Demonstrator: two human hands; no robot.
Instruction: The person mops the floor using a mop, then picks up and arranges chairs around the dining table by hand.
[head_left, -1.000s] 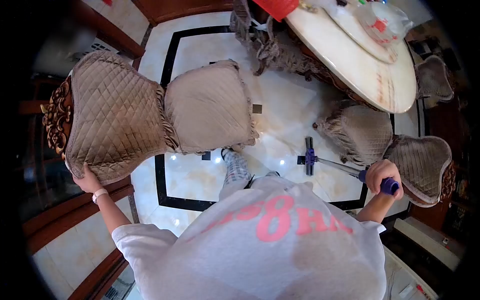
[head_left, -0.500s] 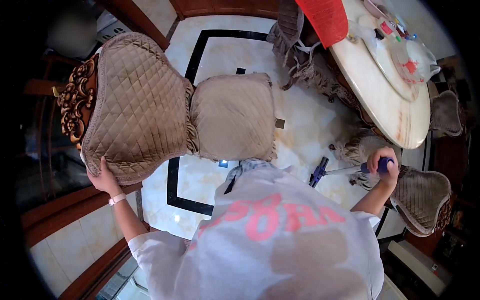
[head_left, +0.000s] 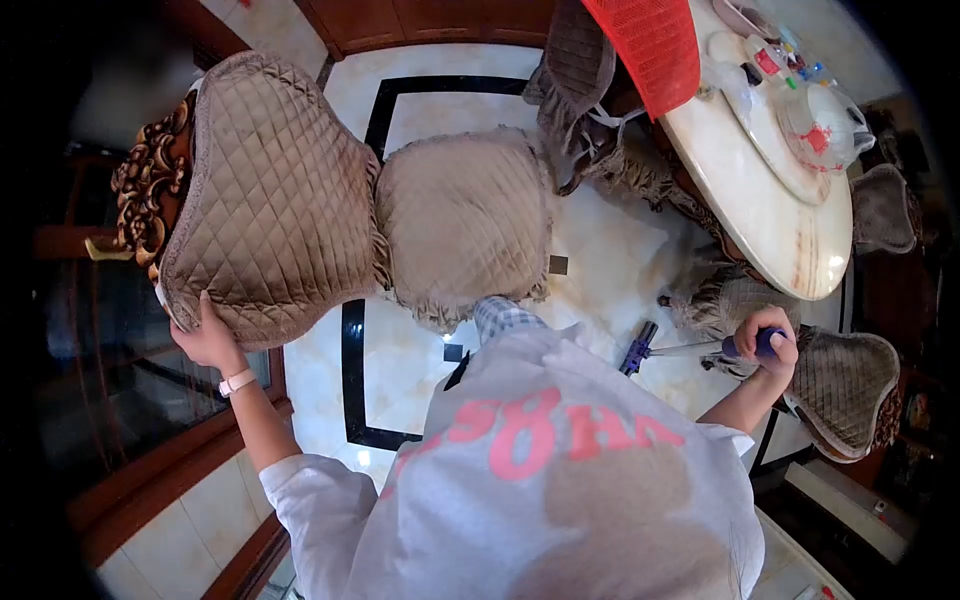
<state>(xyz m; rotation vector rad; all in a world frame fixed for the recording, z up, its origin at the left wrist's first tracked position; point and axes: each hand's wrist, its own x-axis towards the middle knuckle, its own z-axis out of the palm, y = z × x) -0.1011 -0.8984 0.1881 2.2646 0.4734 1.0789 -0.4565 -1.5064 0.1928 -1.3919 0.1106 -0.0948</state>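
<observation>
A chair in a brown quilted cover stands before me, its wide backrest at the left and its frilled seat towards the middle. My left hand is closed around the lower edge of the backrest, thumb on the quilting and the other fingers hidden behind. At the right, my right hand wraps round the purple grip of a long-handled tool. Its thin metal shaft runs to a dark and purple end piece near the floor; I cannot tell the tool's exact kind. My checked-cloth leg touches or overlaps the seat's near edge.
A round marble table at the upper right bears a clear plastic-looking cover and small items. A red mesh sheet hangs at its edge. More covered chairs surround it. Glass-fronted cabinets line the left.
The chair has shifted and turned slightly, away from me across the floor, covering a small dark floor tile seen before. Both hands keep their holds; the camera view has tilted a little.
</observation>
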